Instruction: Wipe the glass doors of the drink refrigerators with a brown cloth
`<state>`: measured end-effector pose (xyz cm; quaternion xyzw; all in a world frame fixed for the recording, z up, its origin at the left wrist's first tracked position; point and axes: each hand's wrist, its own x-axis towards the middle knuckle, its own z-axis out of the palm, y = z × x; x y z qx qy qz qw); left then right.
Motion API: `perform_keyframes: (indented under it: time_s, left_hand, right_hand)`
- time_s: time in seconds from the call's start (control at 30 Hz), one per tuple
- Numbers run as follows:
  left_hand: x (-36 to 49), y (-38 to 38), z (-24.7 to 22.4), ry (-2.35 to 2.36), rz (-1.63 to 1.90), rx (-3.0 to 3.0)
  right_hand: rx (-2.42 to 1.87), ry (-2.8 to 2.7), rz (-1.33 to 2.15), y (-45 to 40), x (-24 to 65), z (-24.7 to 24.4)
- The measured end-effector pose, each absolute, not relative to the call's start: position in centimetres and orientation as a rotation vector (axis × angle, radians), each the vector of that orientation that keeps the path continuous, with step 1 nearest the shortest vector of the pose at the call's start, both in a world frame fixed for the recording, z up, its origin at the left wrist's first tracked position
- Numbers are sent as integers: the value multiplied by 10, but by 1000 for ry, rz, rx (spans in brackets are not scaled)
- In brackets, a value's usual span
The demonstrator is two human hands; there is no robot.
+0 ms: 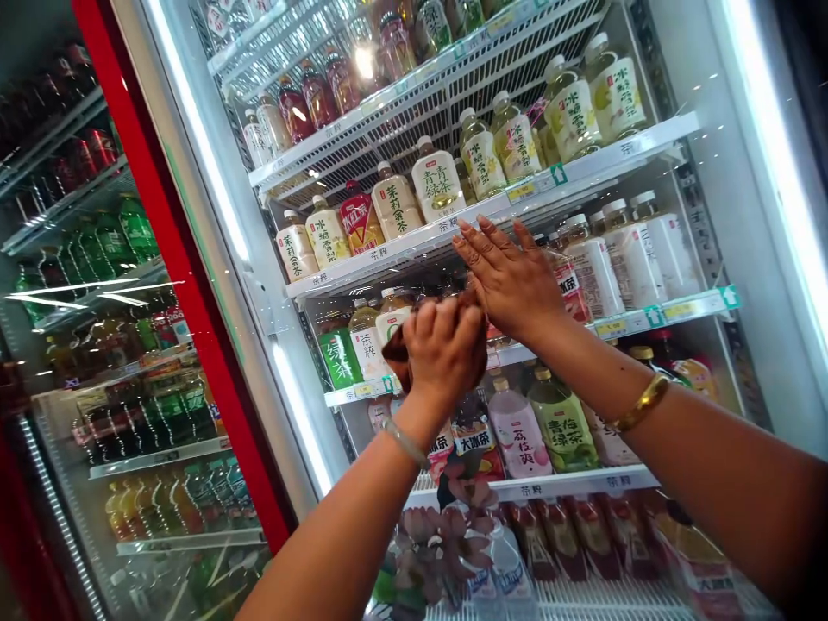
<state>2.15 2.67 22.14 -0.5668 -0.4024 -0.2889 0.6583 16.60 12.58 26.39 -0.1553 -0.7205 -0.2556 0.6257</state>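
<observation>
My left hand point(443, 345), with a pale bangle at the wrist, is closed around a bunched brown cloth point(397, 352). It is in front of the bottles on the middle shelf. Just right of it, my right hand point(508, 276) is held flat with its fingers stretched out, holding nothing. A gold bracelet point(640, 404) circles that wrist. Both hands are before a lit drinks cooler, seemingly at its glass door, which shows a faint flowered reflection point(446, 535). Behind my hands, a white shelf edge point(381, 254) carries labelled tea bottles point(438, 181). The fingers partly hide the lower row.
Several shelves of bottles fill the cooler, including a pink-labelled bottle point(519, 427) and a green one point(561, 423) below my hands. To the left, a red frame point(187, 285) borders a second cooler with green bottles point(135, 222).
</observation>
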Motion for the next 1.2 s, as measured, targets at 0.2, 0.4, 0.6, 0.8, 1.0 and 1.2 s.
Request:
perform_keyframes:
  time_s: [0.2,0.4,0.6,0.8,1.0,1.2]
  left_hand:
    - [4,16,253,-828,-431,-1346]
    - [18,32,261,-948,-772,-1138]
    - [6,23,249,-702,-448,-1441]
    - [28,38,270,-1069,-970,-1112]
    - [15,30,218,-806,-676,-1330]
    - [-2,19,272,-961,-750,-1235]
  right_hand:
    - [-364,-1665,-578,127,166,265]
    - [-385,-1678,-569,126,167,264]
    - [-336,-1675,-553,127,168,266]
    - [-361,-1631,-515,122,162,255]
    - [-438,-1578,-510,120,155,216]
    - [-431,-1570,-508,121,154,212]
